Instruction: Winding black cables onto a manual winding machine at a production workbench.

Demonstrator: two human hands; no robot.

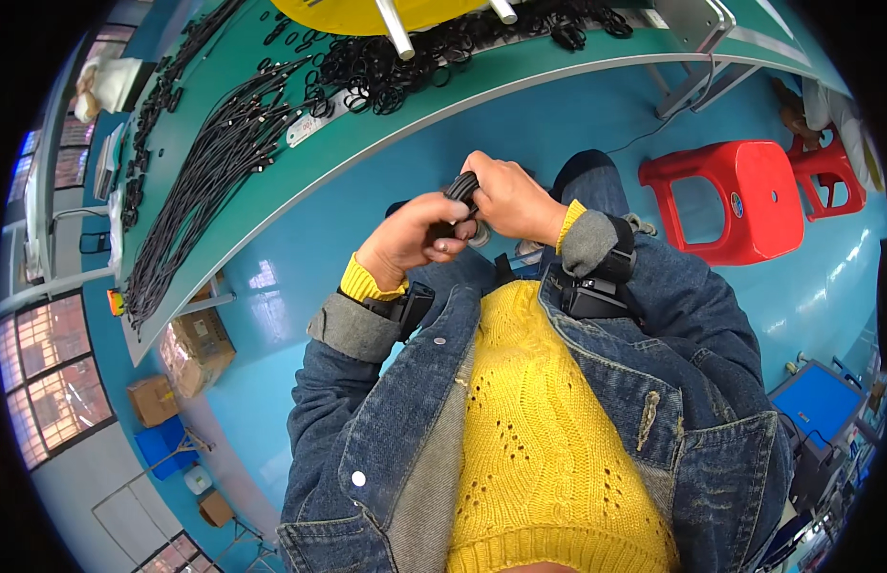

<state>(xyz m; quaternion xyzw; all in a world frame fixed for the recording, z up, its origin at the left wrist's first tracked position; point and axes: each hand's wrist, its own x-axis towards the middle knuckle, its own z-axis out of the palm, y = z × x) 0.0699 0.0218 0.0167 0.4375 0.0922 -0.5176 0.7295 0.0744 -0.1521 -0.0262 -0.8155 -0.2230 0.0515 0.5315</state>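
Note:
In front of my chest, below the table's edge, a small coil of black cable is held between both hands. My left hand is closed on its lower left side, thumb on top and fingers curled. From the right, my right hand grips the same coil, its fingers folded round it and partly hidden. On the green table, a long bundle of black cables with small light connector ends lies at the left. Beyond my hands, a heap of small black loops spreads along the table.
A yellow rounded object with pale rods stands at the far edge. To the right is a red plastic stool, with a second red stool behind it. Cardboard boxes and a blue bin sit on the floor at left.

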